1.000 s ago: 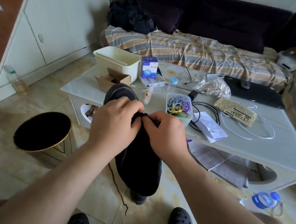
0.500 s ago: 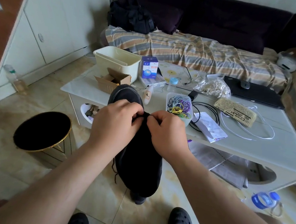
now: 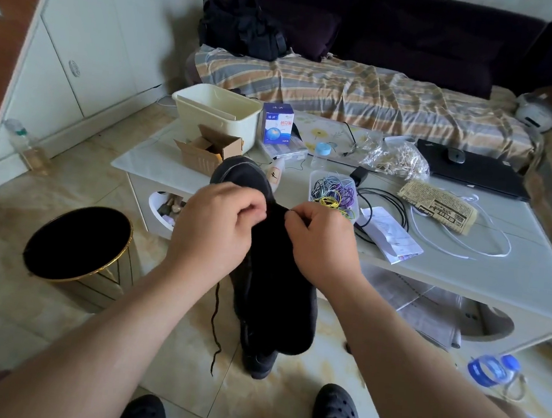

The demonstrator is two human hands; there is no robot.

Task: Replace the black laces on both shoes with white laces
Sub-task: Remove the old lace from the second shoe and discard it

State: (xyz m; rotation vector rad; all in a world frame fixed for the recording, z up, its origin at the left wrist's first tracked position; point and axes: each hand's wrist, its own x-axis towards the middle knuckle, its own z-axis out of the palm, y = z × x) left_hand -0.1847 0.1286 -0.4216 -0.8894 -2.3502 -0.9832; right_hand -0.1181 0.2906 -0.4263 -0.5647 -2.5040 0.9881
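Note:
A black shoe (image 3: pixel 276 296) is held up in front of me, toe pointing away toward the table. My left hand (image 3: pixel 214 226) grips its left side with curled fingers. My right hand (image 3: pixel 322 243) pinches the black lace at the top of the shoe. One end of the black lace (image 3: pixel 214 327) hangs down below my left wrist toward the floor. A second black shoe (image 3: pixel 258 362) stands on the floor under the first, mostly hidden. White laces (image 3: pixel 459 250) lie in a loop on the table at the right.
The low white table (image 3: pixel 496 284) carries a tub of rubber bands (image 3: pixel 333 194), a black cable, papers, a cardboard box (image 3: pixel 206 150), a cream bin (image 3: pixel 216 112) and a laptop. A black round bin (image 3: pixel 77 243) stands at the left. My black clogs (image 3: pixel 337 417) are on the tiled floor.
My hands have drawn slightly apart at the top of the shoe. The hanging black lace end dangled long, rose shorter, and now hangs down again beside my left wrist.

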